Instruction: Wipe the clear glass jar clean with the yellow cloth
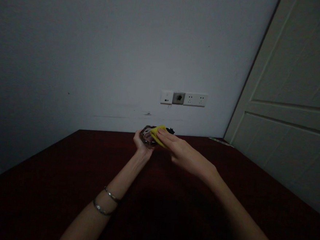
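a glass dish (147,136) sits in the curled left hand (140,142), apparently raised above the dark red surface (91,159). the right hand (183,151), fingers pressed together, holds a yellow cloth (155,133) over its right side. pushing hard there could tip the smooth glass from the cupping grip, and a wide sweep might knock the black object (171,130) just beyond.

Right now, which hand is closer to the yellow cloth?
Right. The right hand is on the yellow cloth, touching it. The left hand is just left of the cloth, holding the glass bowl.
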Tool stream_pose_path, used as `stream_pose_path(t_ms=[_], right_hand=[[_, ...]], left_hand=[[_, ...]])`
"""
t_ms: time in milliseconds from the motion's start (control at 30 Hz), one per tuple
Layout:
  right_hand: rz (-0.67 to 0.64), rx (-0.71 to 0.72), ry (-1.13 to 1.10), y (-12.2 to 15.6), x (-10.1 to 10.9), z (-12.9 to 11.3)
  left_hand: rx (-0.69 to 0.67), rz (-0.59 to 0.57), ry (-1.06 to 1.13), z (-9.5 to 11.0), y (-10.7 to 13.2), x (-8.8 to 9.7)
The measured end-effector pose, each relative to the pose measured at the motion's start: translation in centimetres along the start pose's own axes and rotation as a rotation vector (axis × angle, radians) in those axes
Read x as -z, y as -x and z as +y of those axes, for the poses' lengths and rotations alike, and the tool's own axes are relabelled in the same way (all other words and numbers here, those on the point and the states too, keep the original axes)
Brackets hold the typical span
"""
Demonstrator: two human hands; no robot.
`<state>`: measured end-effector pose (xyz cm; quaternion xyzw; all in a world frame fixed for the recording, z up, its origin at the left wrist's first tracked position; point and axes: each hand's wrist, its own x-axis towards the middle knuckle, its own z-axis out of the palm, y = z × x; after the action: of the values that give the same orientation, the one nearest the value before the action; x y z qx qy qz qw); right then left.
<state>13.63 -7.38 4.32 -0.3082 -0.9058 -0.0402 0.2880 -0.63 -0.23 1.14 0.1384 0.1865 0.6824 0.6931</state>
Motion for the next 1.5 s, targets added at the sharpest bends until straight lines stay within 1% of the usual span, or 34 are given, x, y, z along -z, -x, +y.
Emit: stream_pose_path(t_ms=[133, 233, 300, 400, 467, 500, 533, 567, 633, 667, 700, 733, 767, 833, 933, 1000, 1067, 1167, 1267, 1433, 1500], right_hand=[[-0.041, -0.023, -0.024, -0.3, 0.1, -0.6], [-0.057, -0.029, -0.076, -0.5, 0.1, -1.5], [-0.065, -0.025, -0.13, -0.7, 0.4, -2.1], [-0.094, -0.034, -0.278, -0.6, 1.5, -2.2], [-0.099, -0.088, -0.419, -0.5, 2.3, -1.5], [-0.075, -0.124, -0.482, -0.4, 2.6, -1.0], [-0.012, -0.155, -0.518, -0.4, 2.8, -0.5], [0.096, -0.183, -0.522, -0.4, 3.0, 0.0], [0.347, -0.249, -0.458, -0.5, 2.8, 0.8], [0.447, -0.273, -0.397, -0.6, 2.5, 1.0], [0.507, -0.283, -0.331, -0.7, 2.2, 1.2], [0.524, -0.278, -0.269, -0.9, 1.8, 1.3], [0.506, -0.258, -0.22, -1.0, 1.4, 1.4], [0.408, -0.204, -0.174, -1.3, 0.5, 1.7], [0.248, -0.134, -0.18, -1.7, -0.7, 2.0], [0.189, -0.102, -0.193, -1.9, -1.3, 2.3], [0.189, -0.122, -0.227, -2.0, -1.6, 2.4], [0.232, -0.213, -0.318, -2.2, -1.9, 2.7], [0.264, -0.26, -0.426, -2.2, -2.2, 3.2], [0.285, -0.279, -0.575, -2.0, -3.0, 4.2], [0.293, -0.283, -0.571, -1.9, -3.3, 4.4]], left_hand=[[-0.102, 0.044, -0.047, -0.2, 0.0, 0.1], [-0.172, 0.042, 0.014, -0.4, -0.6, 0.5], [-0.191, 0.028, 0.039, -0.4, -1.0, 0.8], [-0.185, -0.026, 0.013, -0.5, -1.2, 1.1], [-0.196, -0.049, -0.007, -0.5, -1.1, 1.0], [-0.195, -0.044, -0.023, -0.5, -0.9, 1.0], [-0.182, -0.033, -0.049, -0.4, -0.7, 0.9], [-0.156, -0.024, -0.088, -0.4, -0.5, 0.8], [-0.092, -0.022, -0.186, -0.4, 0.0, 0.6], [-0.07, -0.029, -0.227, -0.4, 0.2, 0.5], [-0.059, -0.039, -0.255, -0.4, 0.4, 0.5], [-0.059, -0.047, -0.271, -0.4, 0.6, 0.4], [-0.062, -0.054, -0.277, -0.5, 0.7, 0.4], [-0.062, -0.07, -0.274, -0.7, 0.9, 0.2], [-0.064, -0.056, -0.225, -1.0, 1.0, 0.0], [-0.074, -0.038, -0.194, -1.1, 1.0, -0.1], [-0.07, -0.038, -0.192, -1.3, 1.0, -0.2], [-0.042, -0.063, -0.22, -1.3, 1.1, -0.2], [-0.038, -0.081, -0.244, -1.3, 1.3, -0.1], [0.073, -0.205, -0.323, -1.0, 1.1, 0.7], [0.092, -0.217, -0.318, -1.0, 0.8, 1.0]])
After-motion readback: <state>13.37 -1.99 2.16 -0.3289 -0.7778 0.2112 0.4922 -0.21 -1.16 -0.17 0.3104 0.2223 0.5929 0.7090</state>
